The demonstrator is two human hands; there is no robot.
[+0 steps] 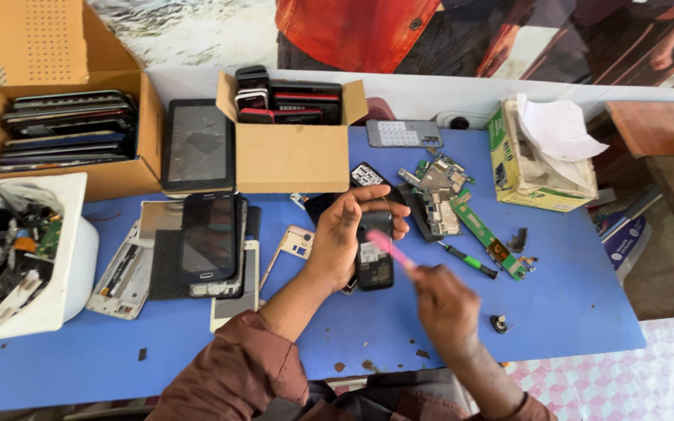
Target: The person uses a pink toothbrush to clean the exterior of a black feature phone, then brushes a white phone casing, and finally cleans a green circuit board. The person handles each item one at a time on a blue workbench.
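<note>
Near the middle of the blue bench point(571, 296), a little toward its front edge, the left hand point(341, 238) grasps a small dark phone point(374, 253) with its back exposed, fingers point(380, 201) curled over the top end and wrapped tight around the body. The right hand point(446, 308) is clenched on a thin pink pry tool point(390, 249), its tip touching the phone's open back. To pry well, the tip should probably stay shallow at the seam while the phone is held steady. Circuit boards point(440, 195) and a green-handled screwdriver point(468, 260) lie just beyond, toward the right
</note>
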